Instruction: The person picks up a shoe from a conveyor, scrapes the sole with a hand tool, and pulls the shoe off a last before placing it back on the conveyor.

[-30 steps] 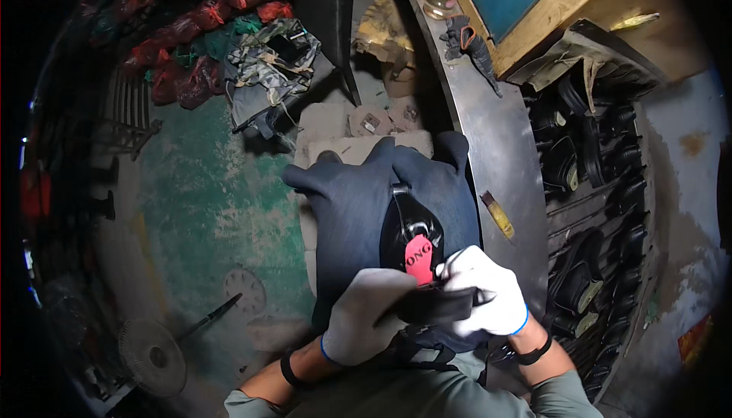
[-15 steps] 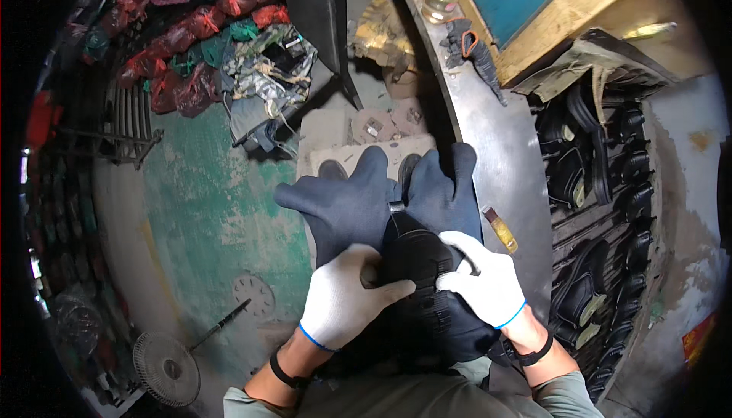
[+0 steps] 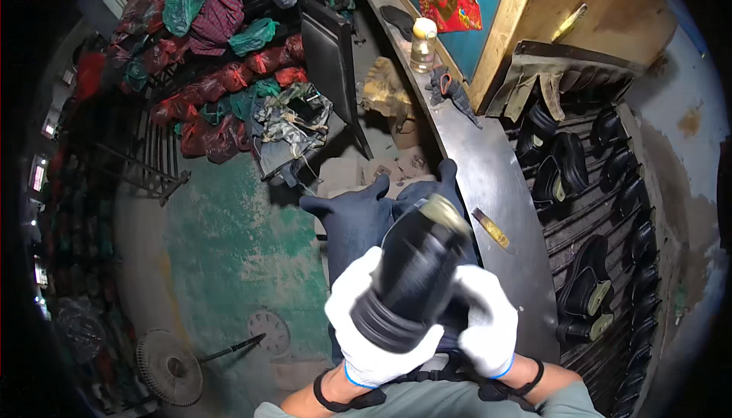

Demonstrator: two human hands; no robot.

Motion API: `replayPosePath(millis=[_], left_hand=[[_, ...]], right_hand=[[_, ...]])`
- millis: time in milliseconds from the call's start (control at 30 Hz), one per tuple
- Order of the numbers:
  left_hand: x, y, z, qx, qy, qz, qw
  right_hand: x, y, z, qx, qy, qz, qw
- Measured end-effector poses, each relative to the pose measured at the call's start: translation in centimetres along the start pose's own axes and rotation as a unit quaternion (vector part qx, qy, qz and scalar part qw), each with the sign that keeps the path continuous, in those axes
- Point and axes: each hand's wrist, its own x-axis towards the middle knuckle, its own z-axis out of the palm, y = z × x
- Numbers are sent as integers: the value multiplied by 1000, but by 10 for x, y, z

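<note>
Lower centre of the frame: the left hand (image 3: 366, 326) and right hand (image 3: 488, 323), both in white gloves, are closed around a black shoe (image 3: 412, 273) held sole-up, its heel toward the camera. Beneath it lie dark blue trouser legs (image 3: 351, 220). At right, a dark metal bench (image 3: 503, 189) borders racks of black shoes (image 3: 587, 182); upper left holds coloured bags (image 3: 229, 60).

Dim overall, black fisheye rim (edges bent), white gloves brightest, slight blur.
</note>
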Motion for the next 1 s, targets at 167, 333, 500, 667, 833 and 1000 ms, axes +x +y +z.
replayPosePath(millis=[167, 333, 500, 667, 833, 1000], left_hand=[[-42, -27, -10, 93, -497, 91, 858], [-58, -67, -12, -24, -275, -28, 961], [-22, -91, 57, -106, -75, -397, 909], [-27, -87, 55, -145, -58, -283, 946], [-50, -94, 34, -342, 29, -315, 885], [-8, -96, -5, -193, 22, -155, 969]], right_hand=[[-39, 108, -10, 690, -13, 389, 610], [-81, 155, 8, 636, 0, 443, 632], [-66, 160, 1, 632, -11, 416, 654], [-7, 61, -19, 372, -108, 239, 891], [26, 48, -21, 26, -72, 27, 997], [36, 21, 35, -114, -187, -128, 967]])
